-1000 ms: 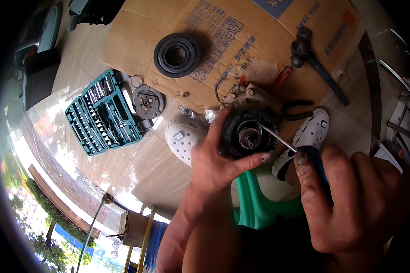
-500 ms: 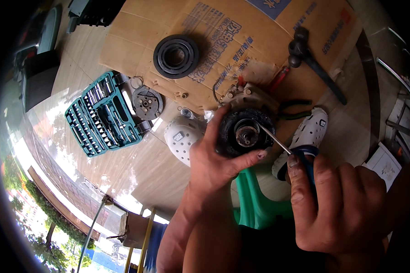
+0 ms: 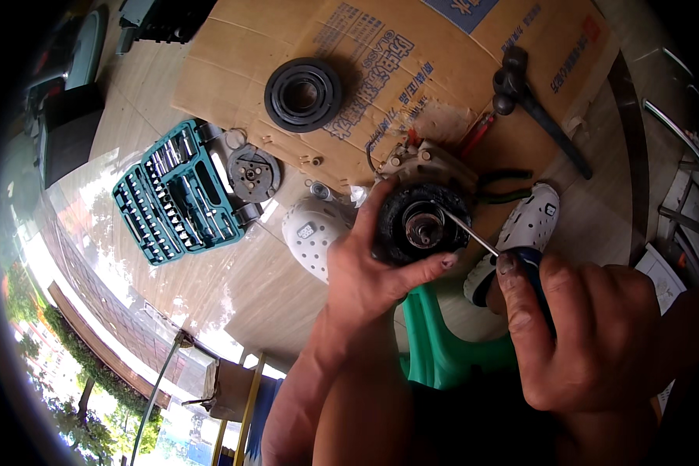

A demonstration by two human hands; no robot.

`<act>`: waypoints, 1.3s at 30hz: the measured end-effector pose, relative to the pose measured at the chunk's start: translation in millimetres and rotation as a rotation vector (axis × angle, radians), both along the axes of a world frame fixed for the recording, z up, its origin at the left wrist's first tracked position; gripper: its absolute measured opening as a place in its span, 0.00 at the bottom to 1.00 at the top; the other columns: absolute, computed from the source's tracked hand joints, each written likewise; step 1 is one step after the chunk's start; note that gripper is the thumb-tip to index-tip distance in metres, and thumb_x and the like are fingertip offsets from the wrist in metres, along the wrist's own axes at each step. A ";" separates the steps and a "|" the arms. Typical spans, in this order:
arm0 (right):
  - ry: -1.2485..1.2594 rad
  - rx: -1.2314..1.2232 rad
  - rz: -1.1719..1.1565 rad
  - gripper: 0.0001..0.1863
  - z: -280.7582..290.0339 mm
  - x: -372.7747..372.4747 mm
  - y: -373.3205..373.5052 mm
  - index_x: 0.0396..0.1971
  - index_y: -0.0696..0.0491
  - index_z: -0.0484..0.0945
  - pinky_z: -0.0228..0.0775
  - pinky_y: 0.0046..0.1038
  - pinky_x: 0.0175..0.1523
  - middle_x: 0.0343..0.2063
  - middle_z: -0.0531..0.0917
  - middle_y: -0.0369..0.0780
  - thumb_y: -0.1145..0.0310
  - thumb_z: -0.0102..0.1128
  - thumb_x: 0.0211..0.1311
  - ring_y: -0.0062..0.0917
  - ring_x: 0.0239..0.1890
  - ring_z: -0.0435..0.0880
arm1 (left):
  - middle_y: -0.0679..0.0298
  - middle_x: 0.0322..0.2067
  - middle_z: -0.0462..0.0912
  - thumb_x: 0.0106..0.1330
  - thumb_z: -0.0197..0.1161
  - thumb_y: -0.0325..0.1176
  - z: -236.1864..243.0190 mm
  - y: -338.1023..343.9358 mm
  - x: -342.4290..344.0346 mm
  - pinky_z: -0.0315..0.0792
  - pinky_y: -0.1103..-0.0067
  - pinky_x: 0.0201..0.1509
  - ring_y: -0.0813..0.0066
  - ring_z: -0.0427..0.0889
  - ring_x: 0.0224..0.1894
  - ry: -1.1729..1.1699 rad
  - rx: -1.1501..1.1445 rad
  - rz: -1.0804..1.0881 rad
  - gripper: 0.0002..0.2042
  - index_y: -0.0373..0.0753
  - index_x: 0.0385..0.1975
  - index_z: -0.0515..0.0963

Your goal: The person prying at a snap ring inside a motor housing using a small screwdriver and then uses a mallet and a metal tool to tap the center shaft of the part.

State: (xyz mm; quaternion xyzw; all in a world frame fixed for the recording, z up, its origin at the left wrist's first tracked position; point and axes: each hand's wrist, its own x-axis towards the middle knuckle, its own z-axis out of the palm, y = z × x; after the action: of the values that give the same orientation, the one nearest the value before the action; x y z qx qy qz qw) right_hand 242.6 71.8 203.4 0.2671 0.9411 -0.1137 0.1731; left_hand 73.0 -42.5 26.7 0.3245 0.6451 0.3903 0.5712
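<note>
My left hand (image 3: 373, 264) grips the black ring-shaped end of a metal compressor-like unit (image 3: 436, 163), thumb on the near side and fingers round the left. A round shaft end (image 3: 424, 228) shows in the middle of the ring. In my right hand (image 3: 582, 326) is a screwdriver (image 3: 474, 232) with a dark blue handle. Its thin shank points up and left, and the tip rests at the inner edge of the ring, above the shaft end. Whether the tip is hooked under anything I cannot tell.
Flattened cardboard (image 3: 233, 54) carries a black pulley (image 3: 303, 95), a hammer (image 3: 526, 101) and black-handled pliers (image 3: 505, 186). To the left lie a round metal plate (image 3: 254, 174) and an open teal socket set (image 3: 180, 198). White clogs (image 3: 312, 237) flank the unit; a green stool (image 3: 435, 342) is below.
The screwdriver's tip has shifted up and left along the ring's inner edge, and my right hand has moved slightly right. My left hand keeps its grip on the unit.
</note>
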 end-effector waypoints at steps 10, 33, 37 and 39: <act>0.144 -0.005 -0.067 0.13 -2.1 4.5 3.0 0.43 0.62 0.89 0.70 0.34 0.29 0.34 0.85 0.49 0.73 0.69 0.60 0.32 0.27 0.84 | 0.47 0.52 0.91 0.50 0.90 0.44 -1.9 -0.5 1.0 0.81 0.72 0.65 0.64 0.90 0.58 -0.042 -0.022 0.028 0.52 0.25 0.72 0.68; 0.746 -0.064 -0.221 0.18 -39.2 -4.1 10.2 0.45 0.67 0.87 0.83 0.34 0.35 0.36 0.87 0.55 0.70 0.63 0.59 0.38 0.32 0.89 | 0.54 0.31 0.87 0.60 0.82 0.57 18.8 2.0 -26.4 0.78 0.73 0.40 0.67 0.85 0.32 0.341 -0.208 -0.015 0.43 0.34 0.69 0.77; 0.813 -0.113 -0.261 0.20 -34.5 2.4 14.3 0.45 0.68 0.86 0.85 0.34 0.35 0.36 0.87 0.56 0.69 0.62 0.59 0.39 0.33 0.90 | 0.60 0.25 0.85 0.72 0.74 0.53 2.6 12.7 -48.2 0.76 0.75 0.35 0.75 0.82 0.28 0.280 -0.224 0.206 0.35 0.29 0.67 0.77; 0.799 -0.198 -0.236 0.21 -44.8 2.9 12.9 0.47 0.68 0.86 0.85 0.34 0.36 0.36 0.87 0.56 0.68 0.62 0.60 0.40 0.33 0.90 | 0.61 0.24 0.83 0.75 0.69 0.46 3.2 5.0 -64.5 0.73 0.76 0.32 0.78 0.81 0.25 0.366 -0.333 0.312 0.30 0.27 0.67 0.77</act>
State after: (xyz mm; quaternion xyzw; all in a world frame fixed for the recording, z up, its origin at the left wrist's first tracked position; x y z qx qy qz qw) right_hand 245.5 84.7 158.6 0.2903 0.8818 -0.3170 -0.1944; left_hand 8.5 -37.5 29.9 0.1880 0.8346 0.2970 0.4240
